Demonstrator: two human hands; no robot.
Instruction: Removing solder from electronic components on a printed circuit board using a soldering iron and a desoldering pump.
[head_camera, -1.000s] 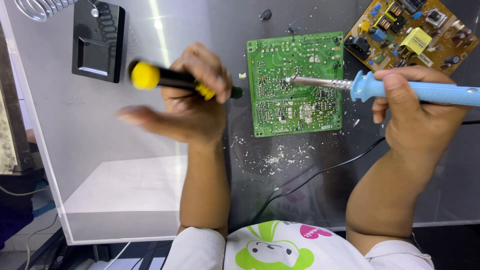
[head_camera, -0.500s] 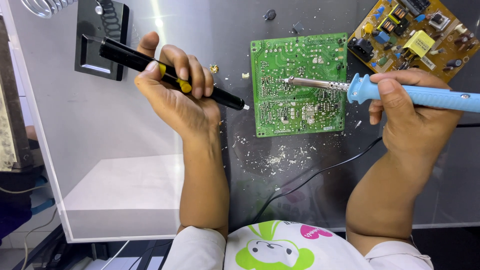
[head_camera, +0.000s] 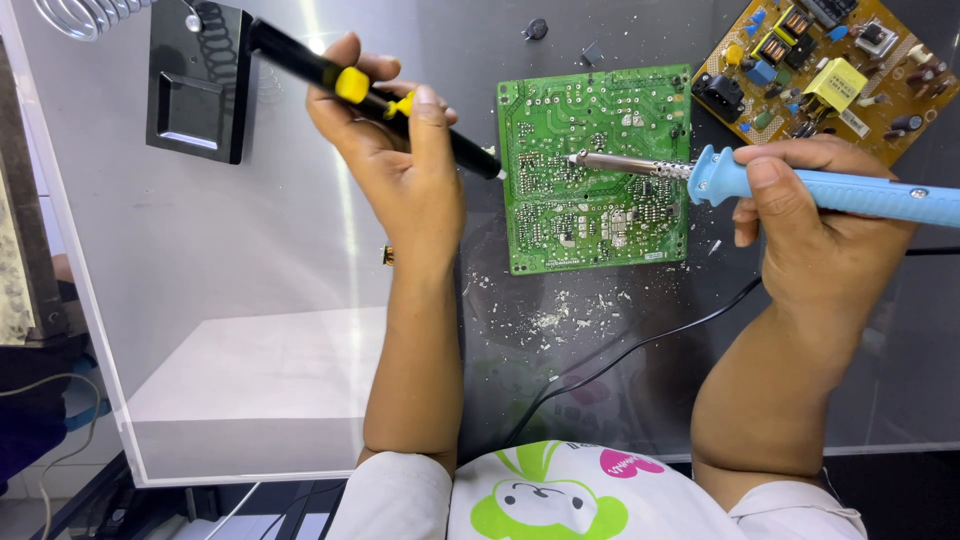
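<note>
Left hand (head_camera: 400, 165) grips black pump (head_camera: 370, 100); right hand (head_camera: 815, 215), blue iron (head_camera: 800, 188).

Two circuit boards, one green (head_camera: 595, 170) and one yellow (head_camera: 820, 70), one soldering iron (head_camera: 800, 185), one desoldering pump (head_camera: 370, 95).

left hand (head_camera: 400, 165) swung the black and yellow desoldering pump (head_camera: 375, 97) around, so its tip now sits at the green board's (head_camera: 595, 170) left edge.

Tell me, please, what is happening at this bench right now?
A person works on a green circuit board lying solder side up on the glass table. The right hand holds a blue soldering iron with its tip on the board. The left hand holds a black and yellow desoldering pump, its nozzle at the board's left edge. Solder crumbs lie below.
</note>
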